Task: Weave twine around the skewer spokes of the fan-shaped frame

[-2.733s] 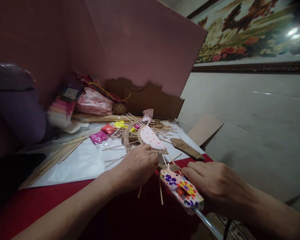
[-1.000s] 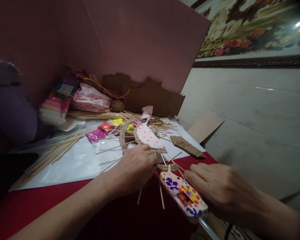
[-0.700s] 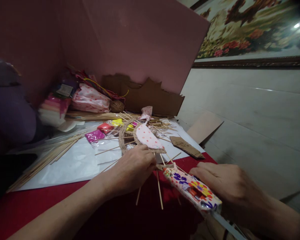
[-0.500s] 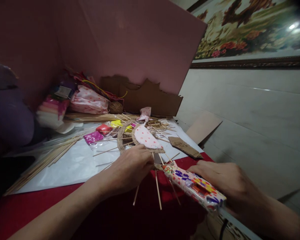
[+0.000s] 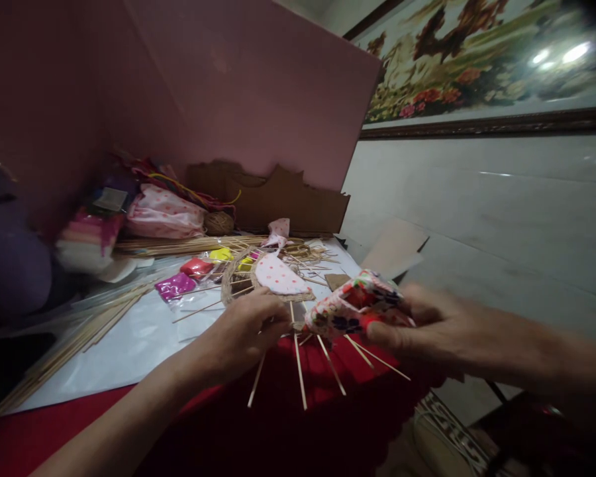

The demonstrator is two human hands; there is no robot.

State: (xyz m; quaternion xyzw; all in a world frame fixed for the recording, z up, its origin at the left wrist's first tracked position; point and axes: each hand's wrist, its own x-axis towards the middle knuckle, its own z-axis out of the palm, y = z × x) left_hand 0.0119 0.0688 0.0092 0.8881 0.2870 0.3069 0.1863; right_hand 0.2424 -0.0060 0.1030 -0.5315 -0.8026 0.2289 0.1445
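Observation:
My left hand (image 5: pixel 243 331) is closed, fingers pinched at the near edge of a round craft piece made of twine (image 5: pixel 227 283) and thin wooden sticks (image 5: pixel 299 371) that fan outward. White cloth with pink dots (image 5: pixel 281 275) covers part of its middle. In my right hand (image 5: pixel 422 328) is a glue gun (image 5: pixel 352 305) with a flowered covering, its tip close to the left fingertips at the twine edge. Whether the tip touches the twine I cannot tell. The right hand is slightly blurred.
Bundled sticks (image 5: pixel 74 344) lie on white sheeting (image 5: pixel 134 351) over a red tablecloth (image 5: pixel 218 424). Behind are bright clay packets (image 5: pixel 175 286), a twine ball (image 5: pixel 218 223), a dotted cloth bag (image 5: pixel 166 211) and torn cardboard (image 5: pixel 273 199). A tiled wall (image 5: pixel 477 199) stands at right.
The glue gun has turned in my right hand, its back end now raised and pointing right. My left hand keeps its pinch on the craft piece. The whole view has shifted slightly.

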